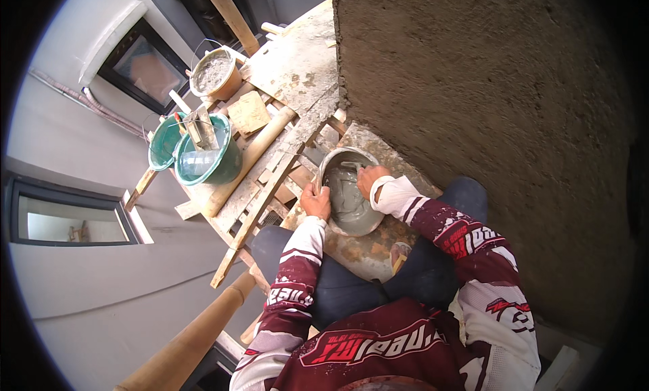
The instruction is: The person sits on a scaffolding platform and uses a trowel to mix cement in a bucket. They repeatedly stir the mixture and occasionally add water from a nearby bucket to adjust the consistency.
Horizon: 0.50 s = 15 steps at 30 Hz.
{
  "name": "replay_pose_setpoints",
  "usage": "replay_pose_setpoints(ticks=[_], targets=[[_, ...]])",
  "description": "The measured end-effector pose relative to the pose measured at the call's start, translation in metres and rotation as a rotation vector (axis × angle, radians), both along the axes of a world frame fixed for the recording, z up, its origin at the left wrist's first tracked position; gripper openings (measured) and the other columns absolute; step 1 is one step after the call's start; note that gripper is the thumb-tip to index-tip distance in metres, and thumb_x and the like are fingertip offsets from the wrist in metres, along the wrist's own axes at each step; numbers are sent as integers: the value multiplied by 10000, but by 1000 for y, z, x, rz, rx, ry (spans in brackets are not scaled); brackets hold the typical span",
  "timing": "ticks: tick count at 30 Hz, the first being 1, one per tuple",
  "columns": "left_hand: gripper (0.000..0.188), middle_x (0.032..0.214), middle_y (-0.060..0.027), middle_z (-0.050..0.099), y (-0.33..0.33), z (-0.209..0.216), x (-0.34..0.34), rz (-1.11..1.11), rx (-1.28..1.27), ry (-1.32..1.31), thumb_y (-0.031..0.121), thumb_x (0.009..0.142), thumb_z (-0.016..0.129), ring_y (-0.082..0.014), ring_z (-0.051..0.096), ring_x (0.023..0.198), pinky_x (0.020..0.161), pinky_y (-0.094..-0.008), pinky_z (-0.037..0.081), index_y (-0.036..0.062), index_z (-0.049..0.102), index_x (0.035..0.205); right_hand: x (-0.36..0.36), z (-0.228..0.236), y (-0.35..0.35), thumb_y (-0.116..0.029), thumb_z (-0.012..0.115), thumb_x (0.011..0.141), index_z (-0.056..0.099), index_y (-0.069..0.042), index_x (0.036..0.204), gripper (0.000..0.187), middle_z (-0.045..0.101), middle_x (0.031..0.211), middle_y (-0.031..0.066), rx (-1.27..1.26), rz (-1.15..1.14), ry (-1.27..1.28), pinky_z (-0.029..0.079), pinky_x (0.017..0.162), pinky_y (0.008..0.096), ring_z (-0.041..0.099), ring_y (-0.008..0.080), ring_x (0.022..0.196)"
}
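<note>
A round bowl [363, 230] of wet grey cement paste [348, 200] stands on the board between my knees. My left hand [316, 203] is closed on the bowl's left rim, thumb toward the inside. At the far right of the bowl, my right hand [372, 179] is closed over the paste. A short pale, paste-smeared piece shows by its fingers; what kind of tool it is, I cannot make out. Ridges and swirls mark the paste beneath that hand.
Rough plaster wall [487, 73] rises close on the right. To the left, bamboo poles [250, 161] and planks with gaps form a scaffold. Green buckets [233, 164], one holding trowels [199, 129], stand there. An orange bucket [226, 87] of mortar sits farther off, near a sponge-like block [249, 112].
</note>
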<state>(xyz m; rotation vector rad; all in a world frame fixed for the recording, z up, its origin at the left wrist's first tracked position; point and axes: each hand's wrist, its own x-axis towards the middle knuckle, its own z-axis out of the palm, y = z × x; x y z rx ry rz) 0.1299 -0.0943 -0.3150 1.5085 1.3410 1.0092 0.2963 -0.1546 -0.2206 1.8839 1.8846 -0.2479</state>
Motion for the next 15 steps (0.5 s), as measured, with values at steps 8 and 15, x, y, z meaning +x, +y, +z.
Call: replay_pose_setpoints(ticks=[8,15], targets=[[266,553,-2,385,-3,7,5,-4,7,-112,104,727,643,-90,348,539,477,-301,321,25,418,609,9,-11,7,-195,582,810,699,-91,1040,277,670,1089,115,-275,-167,203,528,828,420,651,301,1006],[266,562,-5,417,-2,-5,6,26,40,-129,98,724,652,-88,363,542,483,-294,337,20,424,612,21,-11,-18,-247,634,741,655,8,1002,365,651,998,252,-250,-277,397,514,827,436,631,391,963]])
